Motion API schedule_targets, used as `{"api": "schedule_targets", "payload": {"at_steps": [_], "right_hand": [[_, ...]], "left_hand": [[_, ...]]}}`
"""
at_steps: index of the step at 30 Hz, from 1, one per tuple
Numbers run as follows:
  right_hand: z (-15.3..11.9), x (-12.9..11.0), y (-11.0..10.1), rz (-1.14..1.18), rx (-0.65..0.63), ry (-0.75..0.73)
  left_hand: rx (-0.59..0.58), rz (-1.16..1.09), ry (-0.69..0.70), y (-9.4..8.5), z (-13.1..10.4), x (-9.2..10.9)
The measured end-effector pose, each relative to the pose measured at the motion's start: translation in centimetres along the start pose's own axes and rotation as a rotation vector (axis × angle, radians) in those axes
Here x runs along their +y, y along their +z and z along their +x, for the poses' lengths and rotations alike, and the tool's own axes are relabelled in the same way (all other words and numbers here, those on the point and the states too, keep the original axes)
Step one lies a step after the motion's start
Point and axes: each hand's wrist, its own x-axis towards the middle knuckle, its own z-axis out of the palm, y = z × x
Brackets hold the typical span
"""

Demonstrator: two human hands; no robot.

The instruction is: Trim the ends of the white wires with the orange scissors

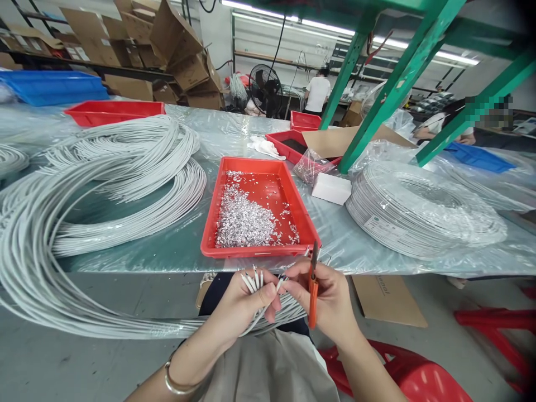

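Note:
My left hand (255,298) is closed around several white cables (251,281), whose cut ends stick up above the fingers. My right hand (322,296) keeps a pair of orange-handled scissors (313,298) in its grip, with the dark blades pointing up. The thumb and forefinger of that hand pinch near the end of one cable, close to the left fingertips. Just beyond both hands, a red tray (262,253) on the table contains a heap of small shiny metal pieces (245,220). The held cables run left into a large coil (25,234).
More cable coils (167,226) lie at left, and a plastic-wrapped coil (422,212) sits at right beside a white box (331,188). Green posts (391,95) rise from the table. A red stool (427,374) stands low right. Two people (317,92) are farther back.

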Motion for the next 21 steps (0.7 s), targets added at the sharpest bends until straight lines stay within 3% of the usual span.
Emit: {"api": "schedule_targets", "payload": {"at_steps": [11,21], "right_hand": [[-0.19,-0.23,-0.08,-0.066,0.046,-0.025],[-0.26,-0.2,-0.55,-0.095,-0.09,-0.031]], "left_hand": [[0.134,0.159,0.109,0.47,0.24,0.25],[0.079,0.151,0.109,0.08,0.25,-0.06]]}}
